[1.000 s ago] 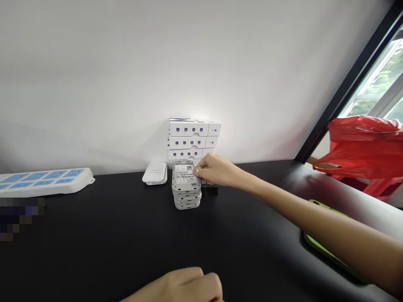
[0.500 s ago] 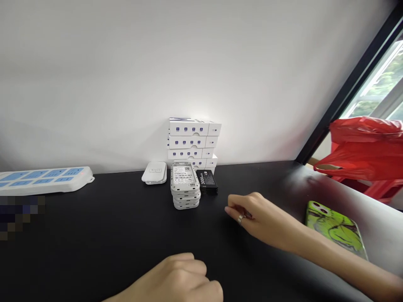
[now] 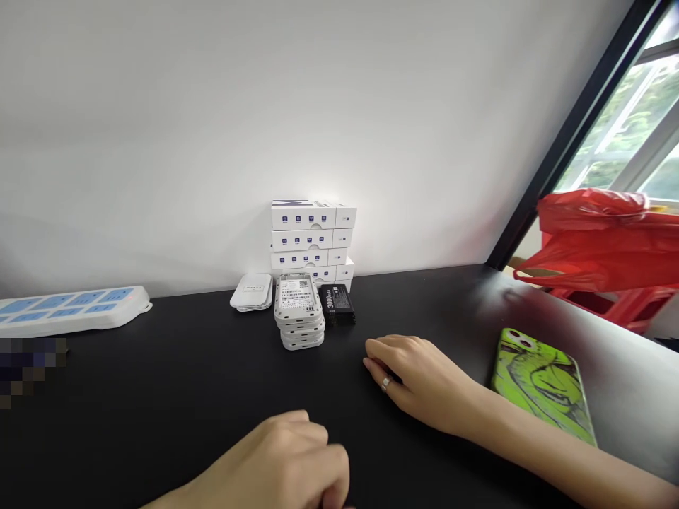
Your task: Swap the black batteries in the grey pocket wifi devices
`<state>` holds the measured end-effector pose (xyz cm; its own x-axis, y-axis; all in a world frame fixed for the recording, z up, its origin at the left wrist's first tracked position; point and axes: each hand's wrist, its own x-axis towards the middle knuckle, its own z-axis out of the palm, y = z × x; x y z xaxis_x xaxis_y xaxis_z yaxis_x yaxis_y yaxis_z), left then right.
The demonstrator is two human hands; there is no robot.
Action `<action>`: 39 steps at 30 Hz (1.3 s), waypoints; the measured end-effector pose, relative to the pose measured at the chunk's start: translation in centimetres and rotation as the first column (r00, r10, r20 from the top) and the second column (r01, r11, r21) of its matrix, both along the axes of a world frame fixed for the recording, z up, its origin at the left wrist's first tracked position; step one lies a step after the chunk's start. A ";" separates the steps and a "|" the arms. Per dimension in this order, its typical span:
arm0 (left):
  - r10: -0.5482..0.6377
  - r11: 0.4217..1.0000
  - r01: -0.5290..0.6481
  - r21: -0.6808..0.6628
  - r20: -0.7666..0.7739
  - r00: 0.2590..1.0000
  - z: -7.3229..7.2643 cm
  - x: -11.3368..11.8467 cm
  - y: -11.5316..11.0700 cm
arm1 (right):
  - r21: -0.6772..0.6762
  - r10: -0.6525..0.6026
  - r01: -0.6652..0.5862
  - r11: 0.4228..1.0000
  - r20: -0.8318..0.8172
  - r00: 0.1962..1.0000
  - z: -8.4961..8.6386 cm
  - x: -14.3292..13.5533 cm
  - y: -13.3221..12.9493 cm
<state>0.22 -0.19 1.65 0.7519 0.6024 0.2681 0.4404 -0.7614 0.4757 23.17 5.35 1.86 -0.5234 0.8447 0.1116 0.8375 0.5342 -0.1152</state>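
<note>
The left hand (image 3: 283,456) and right hand (image 3: 416,378) have curled fingers, nothing visibly held; careless bumping may topple the device stack (image 3: 298,302).

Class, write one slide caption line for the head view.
Left hand and right hand over a black table with stacked white devices, black batteries and white boxes.

Right hand (image 3: 416,375) is wearing 1 ring (image 3: 386,383): silver-coloured, smooth-looking band, circling 1 digit (image 3: 374,370) partway along; finer detail is coming out too small to read. Right forearm (image 3: 552,435) is showing bare, tapering toward wrist. Left hand (image 3: 283,459) is also showing bare.
</note>
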 end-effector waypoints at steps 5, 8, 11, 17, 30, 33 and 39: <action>0.474 0.871 -0.407 -0.274 0.249 0.845 4.5 -0.9 2.8 | -0.011 -0.020 0.020 1.000 -0.011 1.000 -0.2 -0.1 0.1; 0.643 0.761 -0.614 -0.210 0.117 0.757 6.8 -2.0 6.4 | -0.021 -0.028 0.028 0.999 -0.006 1.000 -0.1 -0.1 0.0; 0.691 0.708 -0.672 -0.216 0.019 0.722 7.4 -2.9 9.7 | -0.016 -0.027 0.027 0.999 0.015 1.000 -0.1 0.0 -0.1; 0.656 0.697 -0.684 -0.214 -0.196 0.729 7.4 -2.8 12.4 | 0.002 -0.006 0.006 1.000 0.008 1.000 -0.3 0.0 0.1; 0.599 0.724 -0.612 -0.318 -0.150 0.787 3.2 -0.7 1.8 | -0.332 -0.243 0.079 0.940 -0.488 0.839 1.0 1.0 2.3; 0.602 0.698 -0.635 -0.331 -0.208 0.771 1.1 0.1 1.4 | -0.473 -0.377 0.074 0.878 -0.587 0.716 1.4 0.6 4.8; 0.645 0.661 -0.728 -0.184 -0.358 0.676 1.2 0.5 1.4 | -0.605 -0.503 0.047 0.795 -0.613 0.610 0.9 -0.9 10.3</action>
